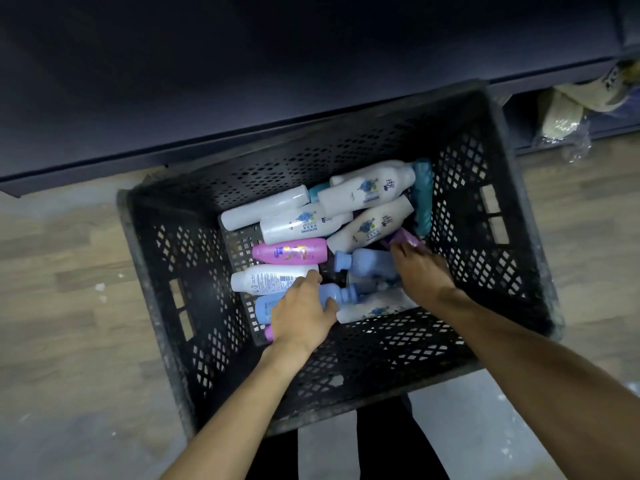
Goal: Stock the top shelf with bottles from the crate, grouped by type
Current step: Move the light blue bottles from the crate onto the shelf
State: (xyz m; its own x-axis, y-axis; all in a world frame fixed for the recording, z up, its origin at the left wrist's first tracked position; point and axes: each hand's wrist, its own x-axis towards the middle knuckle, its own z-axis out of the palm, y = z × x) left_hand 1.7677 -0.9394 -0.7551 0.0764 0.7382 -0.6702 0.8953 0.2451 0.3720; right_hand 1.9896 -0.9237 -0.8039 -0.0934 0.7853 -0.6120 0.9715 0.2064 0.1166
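A black perforated crate (512, 209) stands on the floor below me with several bottles lying in it. White bottles with blue flower labels (367, 188) lie toward the far side, beside a teal bottle (423, 195). A pink bottle (291, 252) lies in the middle. My left hand (304, 310) wraps over a light blue bottle (337, 294) near the crate's front. My right hand (420, 275) reaches to the right side, its fingertips on a purple bottle (403, 237), beside another light blue bottle (367, 259). The grip on the purple one is unclear.
A dark shelf unit (242, 81) runs along the far side of the crate, its lowest board overhanging the rim. A lower shelf at the right holds bagged goods (568, 109). Wood-pattern floor (69, 271) surrounds the crate. My dark trousers (381, 452) show below.
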